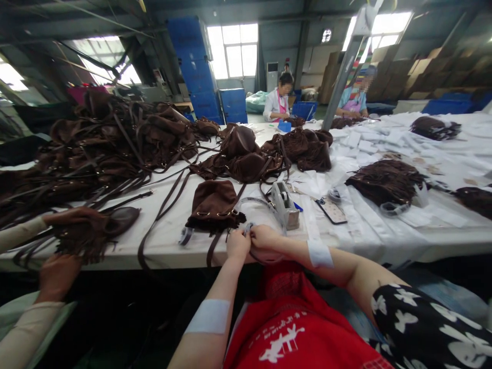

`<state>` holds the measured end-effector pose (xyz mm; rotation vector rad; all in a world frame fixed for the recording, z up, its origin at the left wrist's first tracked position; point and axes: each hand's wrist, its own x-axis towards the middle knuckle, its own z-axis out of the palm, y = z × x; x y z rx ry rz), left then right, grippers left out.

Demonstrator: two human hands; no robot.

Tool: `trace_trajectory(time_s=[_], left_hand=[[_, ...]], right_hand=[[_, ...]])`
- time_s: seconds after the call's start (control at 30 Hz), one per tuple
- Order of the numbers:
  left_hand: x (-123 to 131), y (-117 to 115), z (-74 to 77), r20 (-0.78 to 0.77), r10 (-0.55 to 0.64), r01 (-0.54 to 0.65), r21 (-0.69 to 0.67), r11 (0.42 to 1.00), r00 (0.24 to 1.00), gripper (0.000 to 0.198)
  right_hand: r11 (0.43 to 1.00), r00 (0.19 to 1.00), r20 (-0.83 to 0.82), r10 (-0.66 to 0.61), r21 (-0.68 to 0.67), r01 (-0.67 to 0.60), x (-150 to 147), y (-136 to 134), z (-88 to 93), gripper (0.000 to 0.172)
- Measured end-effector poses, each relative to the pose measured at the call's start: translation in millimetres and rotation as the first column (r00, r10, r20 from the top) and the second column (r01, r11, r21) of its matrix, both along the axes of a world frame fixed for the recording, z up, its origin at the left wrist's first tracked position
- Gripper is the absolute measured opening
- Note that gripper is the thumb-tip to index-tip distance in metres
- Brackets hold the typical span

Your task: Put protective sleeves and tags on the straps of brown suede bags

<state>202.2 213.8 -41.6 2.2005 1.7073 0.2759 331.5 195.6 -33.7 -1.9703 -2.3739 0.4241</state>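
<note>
My left hand and my right hand meet at the table's front edge, fingers pinched together. Between them is a crumpled greyish piece of clear plastic strip; its exact kind is hard to make out. A see-through loop of it seems to curve out beyond my right hand. Just past my left hand stands a dark brown drawstring bag with metal eyelets and a fringe, apart from my fingers. A grey tape dispenser sits beyond my right hand. At the bag's left lies a small wrapped grey ring.
Brown fringed bags and straps pile up at the left and centre. A co-worker's hands handle a bag at far left. A phone, white plastic sheets and a wrapped bag lie right. A metal post rises behind.
</note>
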Motion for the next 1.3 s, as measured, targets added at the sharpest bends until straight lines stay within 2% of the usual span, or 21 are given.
trace_trajectory(time_s=[0.07,0.13,0.2,0.3,0.37,0.5,0.57,0.67,0.77,0.87,0.97,1.03,1.1,1.23,1.3], left_hand=[[-1,8,2.7,-0.005,-0.042,0.042,-0.033,0.999,0.999,0.027],[-2,18,5.9,-0.001,-0.100,0.100,-0.070,0.993,0.995,0.021],[-2,26,9.3,0.006,-0.153,0.152,-0.099,0.983,0.988,0.018],[-2,32,13.2,0.008,-0.193,0.193,-0.122,0.974,0.981,0.016],[-3,30,13.9,-0.007,-0.177,0.175,-0.115,0.978,0.984,0.018],[-2,11,9.7,-0.060,-0.054,0.051,-0.042,0.998,0.997,0.036],[1,3,6.7,-0.075,0.001,-0.001,0.001,1.000,0.997,0.037],[2,0,5.3,-0.080,0.011,-0.009,0.023,1.000,0.997,0.033],[-3,11,8.4,-0.051,-0.102,0.102,0.003,0.995,0.994,0.029],[-10,24,12.3,0.005,-0.262,0.262,-0.030,0.965,0.965,0.023],[-15,30,13.7,0.051,-0.334,0.336,-0.046,0.941,0.941,0.021],[-17,27,12.5,0.060,-0.311,0.313,-0.028,0.949,0.949,0.021],[-18,20,10.1,0.055,-0.236,0.236,0.007,0.972,0.970,0.022],[-20,-1,4.8,0.031,-0.048,0.045,0.064,0.997,0.998,0.034],[-19,-7,3.4,0.020,0.006,-0.007,0.062,0.998,1.000,0.036]], right_hand=[[0.998,0.998,-0.035,0.060,-0.027,-0.061,10,4,5.2,0.033],[0.992,0.993,-0.032,0.117,-0.048,-0.118,25,10,12.7,0.037],[0.979,0.979,0.032,0.200,-0.047,-0.198,40,15,20.2,0.042],[0.956,0.947,0.127,0.294,-0.044,-0.291,49,16,26.6,0.041],[0.969,0.961,0.127,0.246,-0.037,-0.243,43,12,25.8,0.041],[1.000,0.994,0.108,0.021,0.012,-0.022,17,-2,13.2,0.052],[0.998,0.995,0.086,-0.058,0.030,0.056,1,-8,5.3,0.048],[0.997,0.997,0.033,-0.063,0.033,0.062,-13,-13,-0.9,0.036],[0.997,0.996,-0.037,0.076,0.008,-0.076,-6,-12,4.1,0.034],[0.967,0.967,0.009,0.256,-0.001,-0.256,15,-5,15.9,0.042],[0.950,0.948,0.062,0.312,0.003,-0.313,31,4,23.0,0.043],[0.943,0.942,0.056,0.331,0.000,-0.332,33,7,22.5,0.039],[0.957,0.955,0.058,0.289,0.006,-0.290,29,7,18.6,0.038],[0.995,0.993,0.074,0.090,0.030,-0.093,10,2,7.1,0.043],[0.999,0.997,0.078,0.025,0.038,-0.028,-1,-2,2.5,0.042]])
